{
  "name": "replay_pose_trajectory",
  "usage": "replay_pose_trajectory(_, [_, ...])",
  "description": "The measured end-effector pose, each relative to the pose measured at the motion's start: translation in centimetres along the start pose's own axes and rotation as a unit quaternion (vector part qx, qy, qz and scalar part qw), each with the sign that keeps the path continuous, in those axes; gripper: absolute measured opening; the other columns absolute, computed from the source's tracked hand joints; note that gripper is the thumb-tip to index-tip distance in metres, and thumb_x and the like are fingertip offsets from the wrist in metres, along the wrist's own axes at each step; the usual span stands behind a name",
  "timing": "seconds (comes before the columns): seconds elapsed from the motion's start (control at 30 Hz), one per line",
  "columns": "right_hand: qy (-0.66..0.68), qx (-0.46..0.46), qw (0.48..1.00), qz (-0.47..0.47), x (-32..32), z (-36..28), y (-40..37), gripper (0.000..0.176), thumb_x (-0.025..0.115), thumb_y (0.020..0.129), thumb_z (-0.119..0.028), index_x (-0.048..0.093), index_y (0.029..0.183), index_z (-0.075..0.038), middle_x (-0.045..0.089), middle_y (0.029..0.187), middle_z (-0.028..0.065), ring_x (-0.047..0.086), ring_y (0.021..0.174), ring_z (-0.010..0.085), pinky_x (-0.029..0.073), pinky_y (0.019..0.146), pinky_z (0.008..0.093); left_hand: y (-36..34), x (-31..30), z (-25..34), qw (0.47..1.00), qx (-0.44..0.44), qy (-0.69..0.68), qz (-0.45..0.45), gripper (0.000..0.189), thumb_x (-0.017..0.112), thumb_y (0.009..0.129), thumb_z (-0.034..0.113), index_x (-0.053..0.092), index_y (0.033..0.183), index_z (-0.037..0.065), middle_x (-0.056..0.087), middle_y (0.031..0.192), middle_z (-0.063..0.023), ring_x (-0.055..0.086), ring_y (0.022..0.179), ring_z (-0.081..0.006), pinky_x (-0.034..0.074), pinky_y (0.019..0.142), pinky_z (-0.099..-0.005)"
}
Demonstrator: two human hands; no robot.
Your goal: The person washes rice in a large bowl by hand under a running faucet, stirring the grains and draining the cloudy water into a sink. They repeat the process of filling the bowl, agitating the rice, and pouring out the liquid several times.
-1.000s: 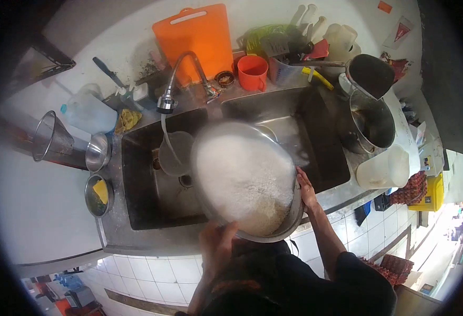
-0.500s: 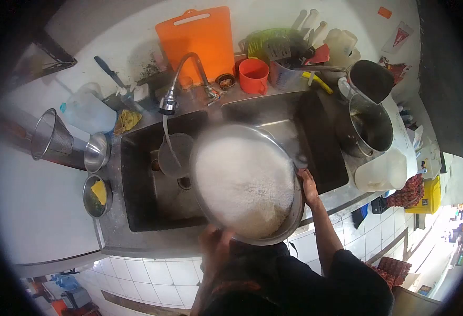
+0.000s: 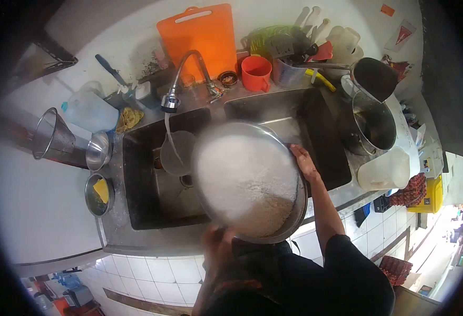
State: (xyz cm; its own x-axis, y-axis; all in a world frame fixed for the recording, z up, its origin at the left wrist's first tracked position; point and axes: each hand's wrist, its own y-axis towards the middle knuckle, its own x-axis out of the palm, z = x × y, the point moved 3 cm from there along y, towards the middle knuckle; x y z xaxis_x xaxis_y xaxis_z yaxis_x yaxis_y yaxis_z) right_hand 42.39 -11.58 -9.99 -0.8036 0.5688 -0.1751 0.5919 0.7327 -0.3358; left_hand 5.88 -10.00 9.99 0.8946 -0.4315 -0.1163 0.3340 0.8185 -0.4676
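Observation:
A large round metal bowl (image 3: 298, 215) is in my hands, tilted over the front of the double sink, with white grains that look like rice (image 3: 263, 210) inside. My left hand (image 3: 220, 245) grips its near left rim, blurred and partly dark. On the right side, my right hand (image 3: 305, 163) presses against the rim with its fingers close together. Beyond the bowl, water runs from the faucet (image 3: 171, 102) into a translucent container (image 3: 178, 152) in the left sink basin (image 3: 163, 210). The bowl hides part of both basins.
An orange cutting board (image 3: 205, 42) leans on the wall behind the faucet, near a red mug (image 3: 256, 73). Right of the sink stand a deep pot (image 3: 371, 126) and a plastic jug (image 3: 384, 169). Small metal bowls (image 3: 98, 151) and a strainer (image 3: 55, 138) are at the left.
My right hand has shifted up along the bowl's right rim, its fingers straighter. The bowl has moved slightly right, and the grains in it have shifted a little. My left hand stays at the near rim.

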Motion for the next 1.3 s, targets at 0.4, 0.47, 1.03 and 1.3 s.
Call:
replay_pose_trajectory(0.4, [-0.047,-0.053,0.997,0.007,-0.6,-0.1,-4.5,0.042,0.046,0.103,-0.035,0.057,0.13,-0.005,0.064,0.113,0.0077,0.054,0.108,0.0155,0.041,0.097,0.0298,2.0,-1.4,1.3,0.995,0.038,-0.055,0.068,0.023,0.061,0.085,0.015,0.065,0.102,-0.001,0.064,0.086,-0.006,0.056,0.08,-0.0156,0.044,0.071,-0.0306])
replay_pose_trajectory(0.47, [-0.051,-0.068,0.996,0.025,-0.9,-0.1,-5.2,0.043,0.045,0.103,-0.035,0.056,0.131,-0.004,0.064,0.114,0.0083,0.054,0.108,0.0159,0.041,0.097,0.0299,2.5,-1.7,1.3,0.991,0.068,-0.089,0.077,0.02,0.062,0.085,0.015,0.064,0.099,0.0,0.063,0.085,-0.0047,0.055,0.079,-0.0139,0.043,0.069,-0.0299])
replay_pose_trajectory(1.03, [-0.13,-0.112,0.984,0.041,-2.1,-1.7,-10.8,0.039,0.042,0.105,-0.023,0.053,0.132,0.003,0.064,0.12,0.0184,0.055,0.115,0.0199,0.039,0.103,0.032,3.5,-3.6,-0.3,0.973,-0.031,-0.143,0.18,0.071,0.072,0.083,0.031,0.039,0.137,-0.002,0.045,0.131,-0.0145,0.042,0.124,-0.0272,0.032,0.106,-0.0388])
replay_pose_trajectory(1.3, [-0.175,-0.096,0.978,0.059,-3.1,-1.4,-12.3,0.038,0.046,0.104,-0.024,0.054,0.132,0.0,0.067,0.113,0.02,0.059,0.109,0.0198,0.044,0.097,0.0324,4.1,-4.1,-0.1,0.98,-0.008,-0.15,0.132,0.052,0.067,0.087,0.032,0.052,0.122,-0.003,0.051,0.119,-0.0116,0.048,0.111,-0.0224,0.035,0.1,-0.0336])
